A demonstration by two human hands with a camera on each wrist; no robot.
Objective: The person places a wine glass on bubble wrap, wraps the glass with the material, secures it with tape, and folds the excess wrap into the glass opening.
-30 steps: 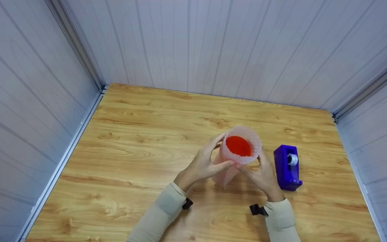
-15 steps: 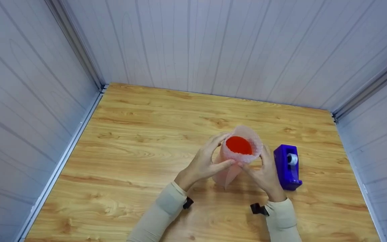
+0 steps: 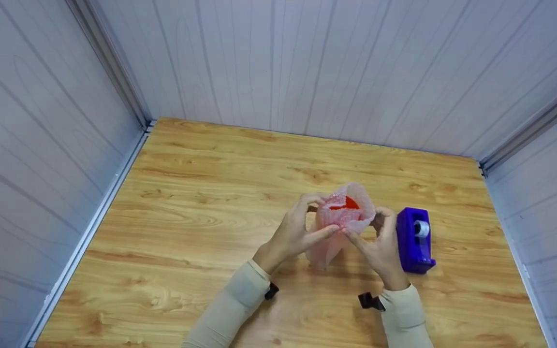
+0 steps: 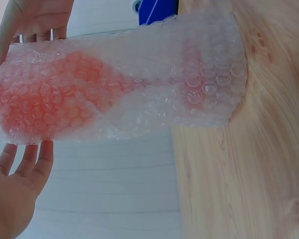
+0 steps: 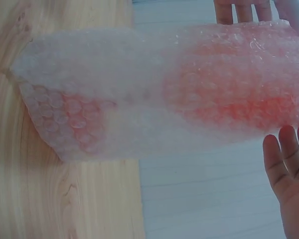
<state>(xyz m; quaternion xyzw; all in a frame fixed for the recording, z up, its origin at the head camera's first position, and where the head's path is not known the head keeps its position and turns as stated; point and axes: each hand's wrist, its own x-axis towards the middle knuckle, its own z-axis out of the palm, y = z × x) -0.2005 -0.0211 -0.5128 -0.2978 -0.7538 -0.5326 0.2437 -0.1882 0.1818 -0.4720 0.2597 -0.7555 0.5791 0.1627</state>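
A red stemmed goblet [image 3: 352, 203] stands upright inside a sleeve of clear bubble wrap [image 3: 324, 251]; bowl, thin stem and foot show through the wrap in both wrist views. At its top, my left hand [image 3: 290, 234] holds the wrap from the left, thumb on the near rim and fingers round the far side. From the right, my right hand [image 3: 380, 249] pinches the same rim, its thumb close to the left thumb. The near part of the rim is folded inward over the mouth, so only part of the red bowl shows from above.
A blue tape dispenser [image 3: 414, 241] with a roll of clear tape [image 3: 421, 229] stands just right of my right hand. The wooden table [image 3: 201, 193] is bounded by pale panel walls [image 3: 259, 67] at the back and both sides.
The near and left edge of the bubble wrap has been folded inward over the goblet's mouth, hiding much of the red. My right fingers have bent more; both hands stay in about the same place.
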